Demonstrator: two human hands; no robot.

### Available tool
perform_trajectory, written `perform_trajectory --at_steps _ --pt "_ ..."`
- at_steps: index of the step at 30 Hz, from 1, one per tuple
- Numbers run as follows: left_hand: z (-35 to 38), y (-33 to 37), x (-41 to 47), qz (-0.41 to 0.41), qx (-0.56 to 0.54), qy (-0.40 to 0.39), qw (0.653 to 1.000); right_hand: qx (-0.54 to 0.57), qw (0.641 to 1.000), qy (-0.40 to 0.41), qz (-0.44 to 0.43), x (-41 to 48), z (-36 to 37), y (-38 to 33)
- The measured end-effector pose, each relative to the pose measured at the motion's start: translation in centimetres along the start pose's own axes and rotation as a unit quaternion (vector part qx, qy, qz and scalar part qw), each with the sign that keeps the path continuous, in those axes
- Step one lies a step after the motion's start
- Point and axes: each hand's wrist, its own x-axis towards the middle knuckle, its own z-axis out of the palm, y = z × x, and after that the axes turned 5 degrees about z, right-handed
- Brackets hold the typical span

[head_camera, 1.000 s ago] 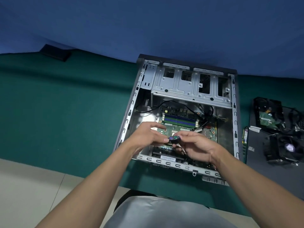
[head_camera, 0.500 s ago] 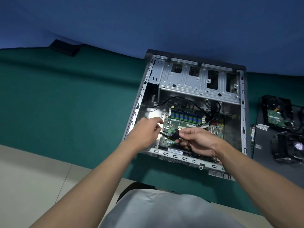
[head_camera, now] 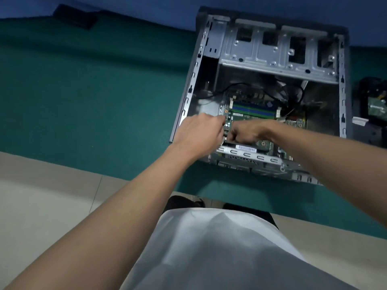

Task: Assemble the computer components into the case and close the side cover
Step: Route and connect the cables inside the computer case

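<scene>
Green worktop carries the open case, laid on its side around my grips so I can reach in. The motherboard lies beneath them. My left grip and right grip curl close together; whether they pinch anything is hidden.

2 hands, 1 case, 1 mobo

Green cloth covers the table. Flat black object lies at its far left edge, against the blue backdrop. Beige tiled floor shows below the near edge.
</scene>
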Motion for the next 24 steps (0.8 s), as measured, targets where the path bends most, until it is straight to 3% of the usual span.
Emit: perform_trajectory --at_steps 13,24 --pt "1.2 0.0 0.1 -0.041 0.024 0.044 0.998 -0.08 0.995 -0.004 -0.051 1.3 0.5 -1.1" --pt "0.8 0.2 0.0 -0.067 0.015 0.074 0.995 -0.075 0.995 0.01 -0.071 1.5 0.6 -0.8"
